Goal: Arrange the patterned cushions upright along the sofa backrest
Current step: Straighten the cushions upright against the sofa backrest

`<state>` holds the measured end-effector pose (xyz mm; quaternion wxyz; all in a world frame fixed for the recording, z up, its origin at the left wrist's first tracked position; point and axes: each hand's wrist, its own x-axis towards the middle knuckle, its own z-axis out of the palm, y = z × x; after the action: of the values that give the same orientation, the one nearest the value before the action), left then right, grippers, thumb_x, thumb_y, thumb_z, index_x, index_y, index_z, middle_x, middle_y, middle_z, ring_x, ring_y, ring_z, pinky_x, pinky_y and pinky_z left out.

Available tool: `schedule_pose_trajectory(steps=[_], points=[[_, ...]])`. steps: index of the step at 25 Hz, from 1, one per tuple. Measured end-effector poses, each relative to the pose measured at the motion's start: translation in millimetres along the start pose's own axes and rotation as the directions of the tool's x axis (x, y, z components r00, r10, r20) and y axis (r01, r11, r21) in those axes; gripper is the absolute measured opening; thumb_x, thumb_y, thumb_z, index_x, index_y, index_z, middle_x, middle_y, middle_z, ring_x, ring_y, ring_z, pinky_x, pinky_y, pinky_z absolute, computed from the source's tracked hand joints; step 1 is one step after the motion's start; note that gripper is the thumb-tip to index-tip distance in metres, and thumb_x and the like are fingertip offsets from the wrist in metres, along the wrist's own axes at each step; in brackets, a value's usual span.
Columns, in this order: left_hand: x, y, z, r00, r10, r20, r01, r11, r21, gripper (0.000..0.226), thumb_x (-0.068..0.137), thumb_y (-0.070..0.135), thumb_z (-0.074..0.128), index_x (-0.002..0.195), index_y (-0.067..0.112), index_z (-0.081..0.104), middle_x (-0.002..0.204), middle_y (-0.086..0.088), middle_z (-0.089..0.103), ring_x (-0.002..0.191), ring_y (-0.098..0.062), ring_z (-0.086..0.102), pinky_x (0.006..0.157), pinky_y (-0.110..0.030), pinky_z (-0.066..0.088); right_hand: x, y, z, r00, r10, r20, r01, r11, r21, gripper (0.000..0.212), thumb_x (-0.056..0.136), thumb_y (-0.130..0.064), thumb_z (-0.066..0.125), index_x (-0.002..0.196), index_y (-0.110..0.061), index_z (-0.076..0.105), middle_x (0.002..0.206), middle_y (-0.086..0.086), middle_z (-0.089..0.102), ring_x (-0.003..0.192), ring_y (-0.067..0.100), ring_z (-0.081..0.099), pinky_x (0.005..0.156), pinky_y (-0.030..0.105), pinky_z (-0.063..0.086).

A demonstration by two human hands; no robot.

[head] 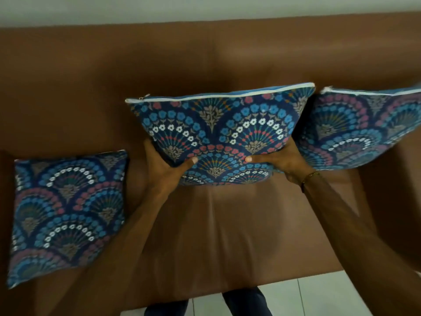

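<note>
Both hands grasp the middle cushion (219,133) by its lower corners: the left hand (164,166) at the lower left, the right hand (276,164) at the lower right, thumbs pressed on the patterned front. The cushion stands upright, zipper edge up, near the brown sofa backrest (205,55). Just beyond the right fingers a second cushion (357,128) stands upright against the backrest. Well out past the left fingers a third cushion (66,213) lies flat on the sofa seat (227,236).
</note>
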<state>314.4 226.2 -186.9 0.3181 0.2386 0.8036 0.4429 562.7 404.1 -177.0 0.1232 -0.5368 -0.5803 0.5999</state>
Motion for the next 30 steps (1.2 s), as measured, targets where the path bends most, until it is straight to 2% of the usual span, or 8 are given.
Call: schedule_pose_trajectory(steps=[4, 8, 12, 17, 22, 24, 26, 30], points=[[4.0, -23.7, 30.4, 0.998, 0.008, 0.058, -0.013, 0.995, 0.095, 0.108, 0.072, 0.023, 0.098, 0.155, 0.010, 0.030, 0.155, -0.011, 0.050, 0.142, -0.027, 0.052, 0.118, -0.047, 0.048, 28.1, 52.8, 2.2, 0.996, 0.028, -0.089, -0.017, 0.993, 0.116, 0.100, 0.065, 0.001, 0.099, 0.152, -0.001, 0.050, 0.145, 0.012, 0.065, 0.111, -0.001, 0.072, 0.098, 0.037, 0.063], [-2.7, -31.5, 16.7, 0.988, 0.015, 0.153, -0.051, 0.972, 0.229, 0.102, 0.081, 0.036, 0.089, 0.160, 0.010, 0.030, 0.155, 0.002, 0.045, 0.141, -0.017, 0.045, 0.108, 0.000, 0.028, 5.3, 76.0, 34.4, 0.943, 0.221, -0.249, -0.184, 0.969, 0.165, 0.092, 0.070, -0.041, 0.100, 0.147, -0.026, 0.051, 0.137, -0.010, 0.065, 0.124, 0.012, 0.064, 0.108, 0.039, 0.054], [-7.9, -66.1, -50.5, 0.993, -0.004, 0.115, -0.047, 0.900, 0.434, 0.106, 0.082, 0.074, 0.060, 0.163, 0.014, 0.029, 0.166, -0.017, 0.035, 0.152, -0.037, 0.034, 0.127, -0.051, 0.025, -59.2, 58.4, 122.5, 0.887, 0.460, -0.044, -0.460, 0.888, 0.009, 0.047, 0.091, -0.044, 0.082, 0.131, -0.024, 0.067, 0.110, -0.011, 0.062, 0.104, 0.011, 0.066, 0.079, 0.030, 0.055], [9.4, -154.6, -185.3, 0.989, 0.030, -0.141, 0.069, 0.759, 0.648, 0.097, 0.087, 0.069, 0.051, 0.154, -0.001, 0.039, 0.158, -0.030, 0.039, 0.147, -0.052, 0.036, 0.119, -0.071, 0.026, -67.4, 16.5, 275.9, 0.759, 0.545, 0.356, -0.539, 0.833, -0.125, 0.054, 0.105, -0.042, 0.064, 0.153, -0.018, 0.057, 0.150, 0.001, 0.059, 0.127, 0.013, 0.062, 0.085, 0.014, 0.054], [37.0, -214.4, -293.9, 0.897, -0.330, -0.294, 0.420, 0.844, 0.335, 0.142, 0.058, 0.086, 0.078, 0.166, 0.016, 0.018, 0.170, -0.013, 0.028, 0.156, -0.037, 0.027, 0.125, -0.062, 0.027, -34.3, -1.5, 425.1, 0.797, 0.401, 0.453, -0.438, 0.899, -0.025, 0.038, 0.098, -0.033, 0.077, 0.131, -0.017, 0.068, 0.134, 0.000, 0.068, 0.131, 0.029, 0.065, 0.103, 0.036, 0.055], [54.6, -231.6, -317.6, 0.854, -0.465, -0.234, 0.494, 0.866, 0.081, 0.158, 0.034, 0.084, 0.091, 0.163, 0.020, 0.026, 0.165, -0.006, 0.041, 0.150, -0.030, 0.044, 0.121, -0.055, 0.041, -20.1, 3.4, 459.9, 0.801, 0.348, 0.487, -0.406, 0.914, 0.015, 0.069, 0.085, -0.038, 0.089, 0.145, -0.014, 0.064, 0.150, 0.007, 0.064, 0.139, 0.033, 0.061, 0.115, 0.050, 0.050], [65.2, -238.0, -334.7, 0.850, -0.501, -0.162, 0.489, 0.865, -0.108, 0.145, 0.028, 0.070, 0.100, 0.154, 0.019, 0.046, 0.151, -0.002, 0.060, 0.135, -0.023, 0.062, 0.110, -0.047, 0.054, -22.2, -0.6, 473.0, 0.840, 0.278, 0.467, -0.330, 0.944, 0.031, 0.086, 0.072, -0.038, 0.097, 0.147, -0.013, 0.063, 0.147, 0.009, 0.067, 0.136, 0.034, 0.064, 0.113, 0.056, 0.051], [51.4, -209.6, -345.3, 0.928, -0.339, -0.155, 0.306, 0.930, -0.203, 0.117, 0.048, 0.036, 0.107, 0.148, 0.020, 0.047, 0.144, 0.004, 0.063, 0.125, -0.015, 0.066, 0.103, -0.038, 0.059, -49.3, -28.7, 457.8, 0.976, 0.137, 0.169, -0.152, 0.985, 0.079, 0.057, 0.076, 0.004, 0.092, 0.126, -0.013, 0.069, 0.115, -0.001, 0.080, 0.114, 0.023, 0.077, 0.096, 0.046, 0.064]])
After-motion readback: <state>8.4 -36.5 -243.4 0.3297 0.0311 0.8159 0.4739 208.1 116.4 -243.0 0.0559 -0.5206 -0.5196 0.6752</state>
